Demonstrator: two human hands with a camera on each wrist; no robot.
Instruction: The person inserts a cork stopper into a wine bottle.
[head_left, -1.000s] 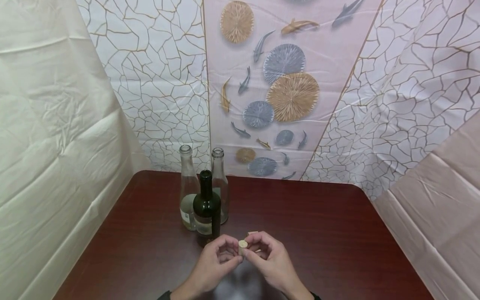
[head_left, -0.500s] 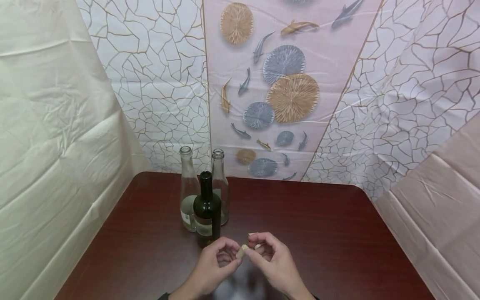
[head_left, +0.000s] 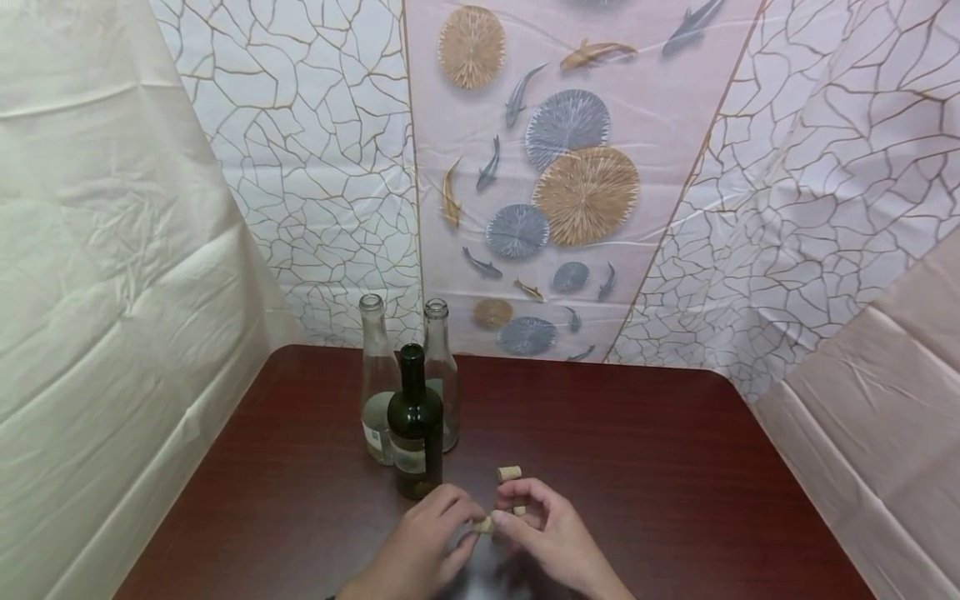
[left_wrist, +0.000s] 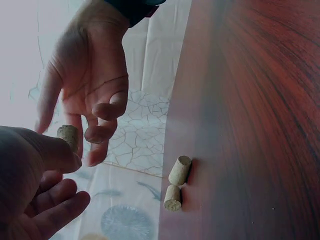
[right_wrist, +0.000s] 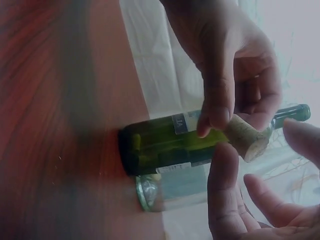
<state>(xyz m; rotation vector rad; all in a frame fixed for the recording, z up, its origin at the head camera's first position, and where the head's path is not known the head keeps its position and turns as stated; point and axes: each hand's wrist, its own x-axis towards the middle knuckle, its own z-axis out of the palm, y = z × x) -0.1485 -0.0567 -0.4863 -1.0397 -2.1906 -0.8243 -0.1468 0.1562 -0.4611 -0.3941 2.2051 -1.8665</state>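
A person's two bare hands meet low over a dark red table (head_left: 660,483). The left hand (head_left: 423,542) grasps a cork (head_left: 483,525), which is in the air between the two hands. The right hand (head_left: 553,533) faces it with fingers loosely bent and spread, its thumb at the cork; whether it touches, I cannot tell.

The head view shows three bottles standing in a cluster beyond the left hand: a dark green bottle (head_left: 415,450) in front, with one clear bottle (head_left: 378,408) behind it to the left and another clear bottle (head_left: 444,375) to the right. Behind the table hangs a cloth (head_left: 480,275) printed with fish, round leaf shapes and a cracked pattern.

The left wrist view makes plain what the right hand partly covers from above: one loose cork (left_wrist: 180,171) and a second loose cork (left_wrist: 173,198) lie on their sides on the table, close together. It also shows a dark cuff (left_wrist: 132,11) at the right wrist.

The right wrist view, turned sideways, brings out the left hand's pinch, thumb against fingers, and the held cork's pale end face, with the green bottle behind.
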